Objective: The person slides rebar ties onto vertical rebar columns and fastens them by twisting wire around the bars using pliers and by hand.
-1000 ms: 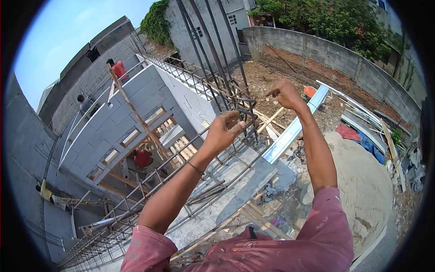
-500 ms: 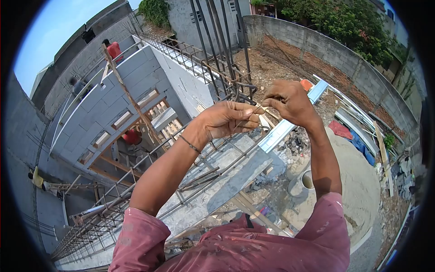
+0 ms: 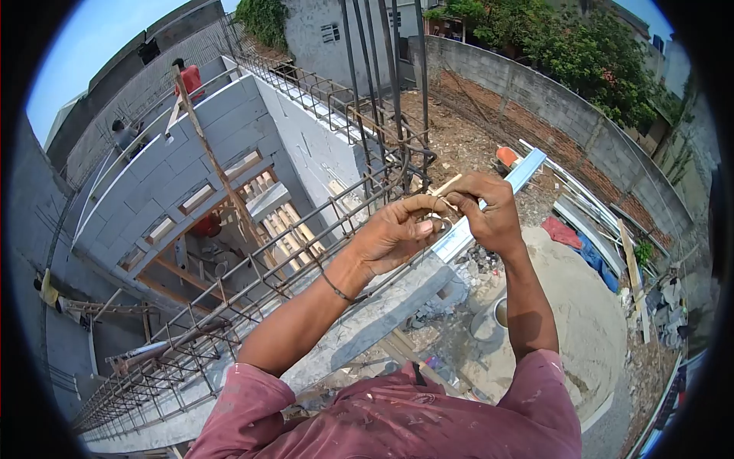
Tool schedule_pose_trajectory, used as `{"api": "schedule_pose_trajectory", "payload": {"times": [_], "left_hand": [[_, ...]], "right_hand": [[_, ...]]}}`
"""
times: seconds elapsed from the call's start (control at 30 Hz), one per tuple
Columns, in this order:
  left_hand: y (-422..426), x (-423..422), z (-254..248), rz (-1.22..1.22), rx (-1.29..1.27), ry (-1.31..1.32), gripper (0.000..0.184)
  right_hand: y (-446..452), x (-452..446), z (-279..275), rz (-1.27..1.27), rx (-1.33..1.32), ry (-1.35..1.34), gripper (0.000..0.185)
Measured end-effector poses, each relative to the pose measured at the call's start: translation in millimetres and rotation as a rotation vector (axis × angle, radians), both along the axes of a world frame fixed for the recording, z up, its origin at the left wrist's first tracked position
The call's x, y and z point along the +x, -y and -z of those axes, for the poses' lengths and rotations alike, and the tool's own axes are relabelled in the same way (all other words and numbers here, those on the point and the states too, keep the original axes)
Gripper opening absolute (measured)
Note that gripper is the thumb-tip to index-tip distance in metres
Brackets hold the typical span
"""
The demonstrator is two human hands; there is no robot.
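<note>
My left hand (image 3: pixel 399 233) is raised in front of me, its fingers curled round a thin wire (image 3: pixel 439 217) that bends into a loop. Right beside it, my right hand (image 3: pixel 488 212) pinches the same wire between thumb and forefinger. The fingertips of both hands almost meet. Just behind and left of them, upright steel bars (image 3: pixel 380 99) rise from a rebar cage. A long horizontal rebar cage (image 3: pixel 222 325) runs below my left forearm toward the lower left.
A grey block wall (image 3: pixel 199 157) with small openings stands at the left; people in red and grey are near its top, another below. A metal channel (image 3: pixel 527 168) lies behind my right hand. Lower right are a sand pile (image 3: pixel 581 321) and a bucket (image 3: pixel 501 312).
My hands came together from apart, and both now hold the wire, which shows as a loop. The view has shifted slightly, with the upright bars now further right.
</note>
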State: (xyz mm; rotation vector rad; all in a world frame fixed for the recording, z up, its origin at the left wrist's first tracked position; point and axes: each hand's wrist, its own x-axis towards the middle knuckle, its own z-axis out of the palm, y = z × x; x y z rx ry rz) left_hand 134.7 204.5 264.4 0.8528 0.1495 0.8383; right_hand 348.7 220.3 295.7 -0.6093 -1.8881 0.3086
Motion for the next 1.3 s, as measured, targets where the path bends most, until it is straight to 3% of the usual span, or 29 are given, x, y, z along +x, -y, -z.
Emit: {"api": "schedule_pose_trajectory", "payload": {"times": [0.07, 0.13, 0.2, 0.33, 0.4, 0.47, 0.53, 0.57, 0.7, 0.83, 0.87, 0.9, 1.0, 1.3], "left_hand": [[10.1, 9.6, 1.7, -0.16, 0.062, 0.135, 0.04], [18.0, 13.1, 15.6, -0.271, 0.11, 0.171, 0.035], [29.5, 8.6, 28.5, -0.313, 0.122, 0.108, 0.033], [41.1, -24.7, 21.1, -0.287, 0.1, -0.11, 0.022], [46.4, -34.8, 11.9, -0.241, 0.235, -0.457, 0.026], [56.0, -35.6, 9.7, -0.361, 0.34, -0.475, 0.028], [67.2, -40.4, -2.8, -0.541, 0.549, -0.804, 0.025], [72.6, -40.0, -4.9, -0.63, 0.559, -0.82, 0.021], [80.3, -43.3, -0.2, -0.815, 0.265, -0.559, 0.019], [76.4, -48.8, 15.7, -0.686, 0.041, -0.385, 0.022], [75.4, -51.3, 18.6, -0.682, 0.036, -0.386, 0.022], [74.9, -54.1, 16.7, -0.682, 0.017, -0.387, 0.022], [73.0, -59.0, 10.0, -0.695, -0.025, -0.401, 0.022], [56.1, -55.4, 27.0, -0.748, -0.073, -0.333, 0.024]], "right_hand": [[25.0, -20.2, 6.8, -0.008, -0.288, -0.223, 0.012], [39.7, -37.2, 20.6, 0.035, -0.255, -0.287, 0.015], [47.2, -36.7, 28.4, 0.104, -0.162, -0.184, 0.017], [62.5, -32.3, 21.0, 0.062, -0.026, 0.11, 0.032], [68.2, -31.3, 16.3, 0.034, 0.039, 0.274, 0.033], [72.7, -35.0, 8.4, 0.036, 0.059, 0.341, 0.032], [76.1, -39.4, 3.8, 0.044, 0.081, 0.403, 0.031], [78.1, -41.2, 2.7, 0.068, 0.027, 0.371, 0.029], [91.1, -52.6, 15.7, 0.091, -0.079, 0.232, 0.03], [91.7, -56.4, 25.0, 0.033, -0.149, 0.171, 0.035], [90.2, -50.8, 23.7, -0.008, -0.223, 0.187, 0.034], [92.0, -42.6, 20.6, -0.052, -0.543, 0.13, 0.027], [90.7, -30.4, 23.0, -0.122, -0.679, -0.019, 0.022], [83.4, -16.7, 21.3, -0.074, -0.803, 0.057, 0.017]]}}
